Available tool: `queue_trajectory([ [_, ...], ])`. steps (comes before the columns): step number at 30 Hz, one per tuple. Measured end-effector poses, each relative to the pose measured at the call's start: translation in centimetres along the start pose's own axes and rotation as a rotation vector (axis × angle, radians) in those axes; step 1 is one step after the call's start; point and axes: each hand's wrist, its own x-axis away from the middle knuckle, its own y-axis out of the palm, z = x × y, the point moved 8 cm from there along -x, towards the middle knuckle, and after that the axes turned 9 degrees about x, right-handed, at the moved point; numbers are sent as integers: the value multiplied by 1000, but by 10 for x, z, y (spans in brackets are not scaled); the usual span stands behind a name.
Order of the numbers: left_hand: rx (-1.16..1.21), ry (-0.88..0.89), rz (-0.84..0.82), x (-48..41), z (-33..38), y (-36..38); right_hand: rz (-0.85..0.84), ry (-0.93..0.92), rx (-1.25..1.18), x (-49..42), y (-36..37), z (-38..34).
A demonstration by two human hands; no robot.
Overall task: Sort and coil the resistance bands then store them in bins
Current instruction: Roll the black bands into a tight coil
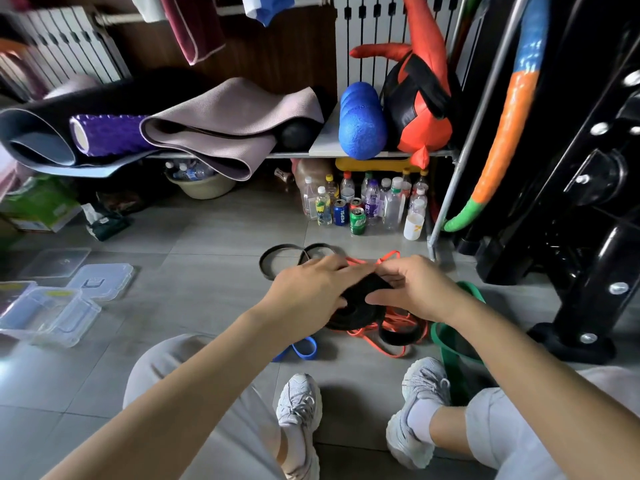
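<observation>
**Both hands on a black coil, other bands loose on the floor**

A person sits on a grey tiled floor point(194, 244). A heavy black machine frame point(588, 237) stands to the right. A low shelf point(325, 140) ahead carries rolled mats point(225, 123) and a blue foam roller point(362, 126), with bottles and cans point(367, 202) grouped beneath it. Clear plastic bins point(52, 313) and their lids point(100, 280) lie well apart to the left.

Between the feet and the shelf lies the pile of bands. A wide green band point(453, 355) curves by the right shoe, and a thin orange band point(398, 320) sprawls in loops under and around the hands.

The black band point(356, 313), wound into a flat coil, sits just above that pile. The left hand point(308, 289) covers it with its fingers and the thumb presses its near edge. The right hand point(412, 289) curls round its other side, thumb against the coil.

A blue band point(304, 351) lies near the left shoe. A narrow black loop point(262, 264) lies just beyond the left hand.
</observation>
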Motion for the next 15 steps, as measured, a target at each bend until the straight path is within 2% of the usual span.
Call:
queue_trajectory([
  [2, 16, -21, 19, -1, -3, 1, 10, -9, 33, -1, -1, -2],
  [7, 352, -99, 121, 5, -19, 2, -31, 23, -126, -1, -4, 4],
  [11, 463, -152, 196, 6, -34, -3, 1, 56, -215, -1, -8, 18],
  [13, 532, -181, 233, 4, -41, -7, 81, 77, -249, -1, -14, 23],
  [15, 624, -221, 275, 1, -48, -10, 233, 105, -318, 0, -23, 27],
])
